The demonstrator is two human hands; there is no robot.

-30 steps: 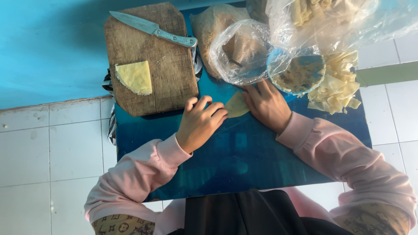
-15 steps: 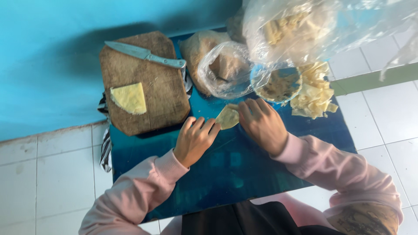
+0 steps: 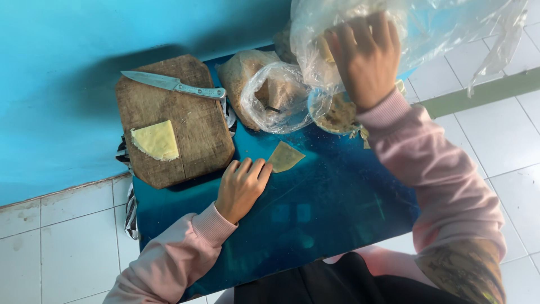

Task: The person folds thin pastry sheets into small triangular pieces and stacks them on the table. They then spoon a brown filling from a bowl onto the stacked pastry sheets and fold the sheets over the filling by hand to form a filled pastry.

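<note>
Resting on the glossy blue table (image 3: 315,208), the left hand (image 3: 241,187) lay palm down with its fingers loosely together and its fingertips (image 3: 264,170) touching the near edge of a thin tan wrapper (image 3: 285,157); the hand held nothing, and the wrapper lay flat on the table just beyond and to the right of those fingertips. The right hand (image 3: 365,53) was raised at the far right of the table, fingers curled against or into a large clear plastic bag (image 3: 427,28); whether it was clamped on the film or on something inside could not be told, since the back of the hand faced the camera and hid the fingertips. Pale yellowish pieces showed dimly through the bag, blurred by the film, and their shape could not be made out. Below that hand a round container (image 3: 337,115) of shredded tan matter was partly covered by the bag and the pink sleeve (image 3: 433,174). A second, smaller plastic bag (image 3: 275,98) with brownish contents lay between the container and a worn wooden cutting board (image 3: 174,121). On the board sat a yellow wedge-shaped sheet (image 3: 156,141) near its left side and a metal knife (image 3: 171,84) along its far edge, blade pointing left. A striped cloth (image 3: 130,208) showed under the board's left edge, mostly hidden. The bag's upper part was cut off by the frame.
</note>
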